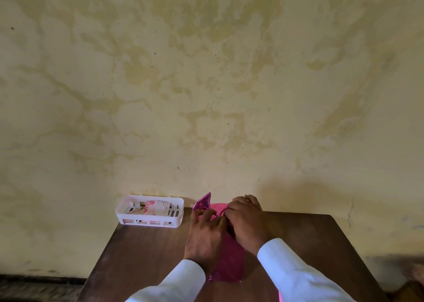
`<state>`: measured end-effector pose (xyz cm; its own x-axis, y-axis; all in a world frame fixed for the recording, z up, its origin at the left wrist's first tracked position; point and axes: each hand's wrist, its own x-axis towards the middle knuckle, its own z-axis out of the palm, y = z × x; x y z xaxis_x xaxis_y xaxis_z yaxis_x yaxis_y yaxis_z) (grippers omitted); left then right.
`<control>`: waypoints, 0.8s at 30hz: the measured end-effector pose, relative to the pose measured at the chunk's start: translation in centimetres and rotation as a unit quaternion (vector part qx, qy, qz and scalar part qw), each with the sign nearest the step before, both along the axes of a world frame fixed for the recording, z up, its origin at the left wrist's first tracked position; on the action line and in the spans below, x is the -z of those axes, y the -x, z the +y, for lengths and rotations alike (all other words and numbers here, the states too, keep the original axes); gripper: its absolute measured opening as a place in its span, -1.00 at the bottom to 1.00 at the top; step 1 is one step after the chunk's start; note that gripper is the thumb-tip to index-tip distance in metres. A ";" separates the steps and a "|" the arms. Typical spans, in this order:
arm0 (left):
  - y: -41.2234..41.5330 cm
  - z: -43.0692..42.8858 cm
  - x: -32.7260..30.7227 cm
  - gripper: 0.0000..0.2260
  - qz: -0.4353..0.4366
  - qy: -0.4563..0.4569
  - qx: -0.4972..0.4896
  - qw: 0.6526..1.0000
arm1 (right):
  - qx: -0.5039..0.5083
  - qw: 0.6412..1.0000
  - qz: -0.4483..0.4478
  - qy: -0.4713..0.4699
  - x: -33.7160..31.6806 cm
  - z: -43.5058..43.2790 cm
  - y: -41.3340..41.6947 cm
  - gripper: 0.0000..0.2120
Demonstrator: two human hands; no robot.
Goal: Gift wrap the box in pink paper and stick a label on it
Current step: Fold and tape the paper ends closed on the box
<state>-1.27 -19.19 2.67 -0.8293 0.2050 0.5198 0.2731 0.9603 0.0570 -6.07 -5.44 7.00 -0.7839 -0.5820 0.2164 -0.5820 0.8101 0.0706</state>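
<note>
Both hands are down on the pink paper (230,261), which lies over the box in the middle of the worktop (142,251), its long side running away from the person. The box itself is fully covered and shows only as a raised shape under the sheet.

The left hand (204,235) sits on the left side of the parcel, palm down, with its fingers (207,214) spread and bent so that the tips dig into the paper near the far end. It grips the sheet against the box.

The right hand (247,223) lies on the right side, a little farther forward, its fingers curled over the far edge of the parcel and its thumb side turned toward the left hand. It too holds the paper, and the two hands touch at the middle, where the sheet is bunched between them. Whether a fold is pinched there is hidden by the knuckles.

A shiny pointed flap (204,201) of the paper stands up just beyond the left hand. The near end of the sheet lies flat on the worktop between two pale sleeves (296,272).

A white slotted basket (177,213) stands at the far left corner of the worktop, against the stained wall (206,83), well apart from the hands. It holds patterned paper items (156,207).
</note>
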 end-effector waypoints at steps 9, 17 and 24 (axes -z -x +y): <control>0.7 -3.0 -0.6 -0.72 0.139 -0.193 -0.008 0.971 | 0.017 1.000 -0.016 -0.005 0.1 -0.1 0.2 -0.80; 4.9 -4.8 -5.5 -0.45 -0.177 -0.243 -0.101 0.948 | 0.031 0.998 -0.013 -0.050 0.1 -1.1 0.1 -0.83; 6.2 -4.8 -7.2 -0.85 -0.177 -0.257 -0.123 0.942 | 0.039 0.997 -0.032 -0.060 -0.4 -1.2 0.2 -0.75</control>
<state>-7.44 -24.00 9.85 -0.9590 -0.2184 0.1804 -0.0765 0.8129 0.5774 -6.31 -6.64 7.38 -0.8372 -0.5381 0.0977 -0.5247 0.8407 0.1338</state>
